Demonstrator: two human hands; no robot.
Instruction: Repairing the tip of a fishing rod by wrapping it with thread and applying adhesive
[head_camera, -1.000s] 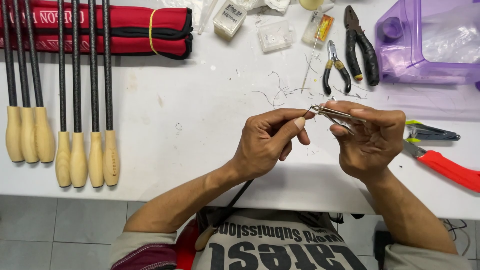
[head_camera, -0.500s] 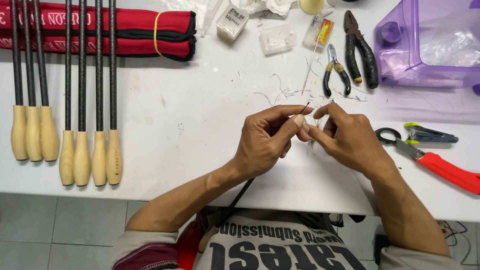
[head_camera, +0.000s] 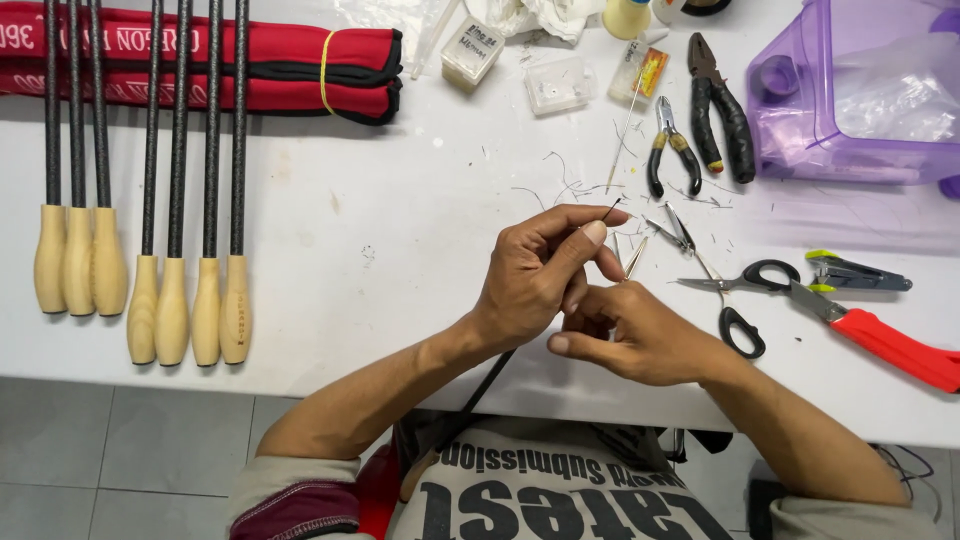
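Pinching a thin dark rod (head_camera: 497, 372), the left hand (head_camera: 535, 275) grip is closed; right hand (head_camera: 640, 335) touches it.

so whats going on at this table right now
A person at a white table pinches the thin tip of a dark rod in the fingers of the left hand. The rod runs down toward their lap. The right hand sits just below, touching the left. Scissors, pliers and wire scraps lie close by, and a row of wooden-handled rods rests on the left side of the table.
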